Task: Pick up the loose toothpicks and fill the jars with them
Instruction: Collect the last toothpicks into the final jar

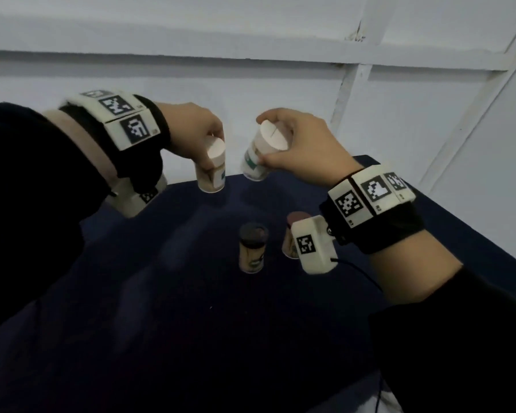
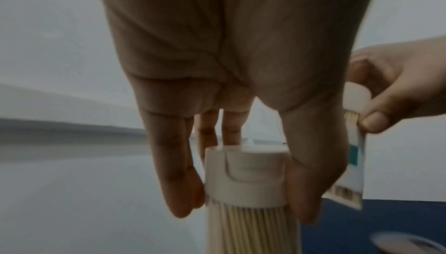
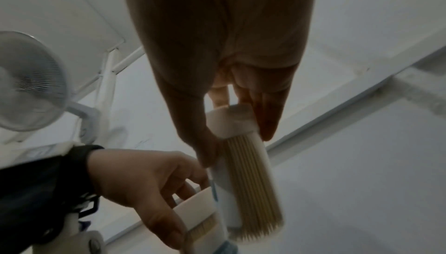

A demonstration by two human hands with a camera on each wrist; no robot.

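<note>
My left hand (image 1: 210,144) grips a clear, white-capped jar (image 1: 212,180) by its top, upright above the table's far edge. The left wrist view shows that jar (image 2: 246,174) packed with toothpicks (image 2: 251,229), fingers and thumb on either side of the cap. My right hand (image 1: 262,141) grips a second white-capped jar (image 1: 252,168), tilted with its cap toward me, close beside the first. In the right wrist view this jar (image 3: 231,122) is also full of toothpicks (image 3: 253,182). I make out no loose toothpicks on the cloth.
Two more jars stand on the dark blue table (image 1: 191,323): a dark-capped one (image 1: 252,248) and a brown-capped one (image 1: 291,234), half hidden by my right wrist camera. White wall lies behind. A white fan (image 3: 26,80) stands off to the left.
</note>
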